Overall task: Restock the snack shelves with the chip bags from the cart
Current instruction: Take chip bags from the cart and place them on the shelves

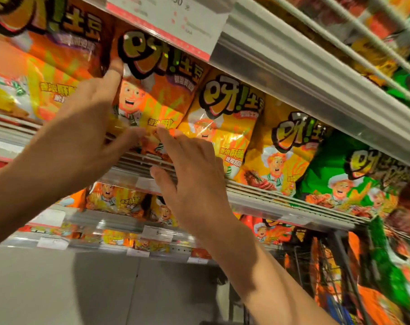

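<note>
white price tags [157, 233], grey floor [82, 289]

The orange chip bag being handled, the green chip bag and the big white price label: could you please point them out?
orange chip bag [150, 90]: head view, front panel.
green chip bag [335, 170]: head view, front panel.
price label [175, 22]: head view, white face.

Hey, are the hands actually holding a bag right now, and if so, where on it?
Neither grips one. The left hand and right hand touch the orange chip bag with straight fingers: left at its upper left edge, right at its lower front.

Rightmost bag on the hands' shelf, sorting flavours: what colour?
Green bag, seen in the head view.
</note>
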The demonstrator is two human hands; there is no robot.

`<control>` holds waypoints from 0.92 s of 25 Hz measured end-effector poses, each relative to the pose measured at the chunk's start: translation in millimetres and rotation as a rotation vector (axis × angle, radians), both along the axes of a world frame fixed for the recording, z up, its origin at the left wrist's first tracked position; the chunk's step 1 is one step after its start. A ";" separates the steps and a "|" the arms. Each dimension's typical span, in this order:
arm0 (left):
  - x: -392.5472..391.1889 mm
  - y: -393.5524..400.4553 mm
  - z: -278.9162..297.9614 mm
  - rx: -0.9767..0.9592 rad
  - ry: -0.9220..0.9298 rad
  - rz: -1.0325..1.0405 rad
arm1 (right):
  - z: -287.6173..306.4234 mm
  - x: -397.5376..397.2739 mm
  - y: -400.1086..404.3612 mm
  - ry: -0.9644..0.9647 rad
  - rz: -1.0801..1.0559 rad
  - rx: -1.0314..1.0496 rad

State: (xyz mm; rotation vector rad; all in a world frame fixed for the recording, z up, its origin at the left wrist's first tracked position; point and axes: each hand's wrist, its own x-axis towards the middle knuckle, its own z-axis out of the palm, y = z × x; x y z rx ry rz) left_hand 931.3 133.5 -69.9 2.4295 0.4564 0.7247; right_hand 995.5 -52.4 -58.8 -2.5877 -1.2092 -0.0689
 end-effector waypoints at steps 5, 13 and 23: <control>-0.3 -10.4 -11.1 0.069 0.106 0.003 | -1.9 1.7 3.2 0.078 -0.037 -0.056; -7.1 -14.8 -12.9 0.078 0.227 0.122 | 1.4 0.8 4.9 0.113 -0.019 -0.132; -29.1 -46.8 -20.8 0.389 0.280 -0.013 | 47.4 20.3 64.3 -0.216 0.013 -0.182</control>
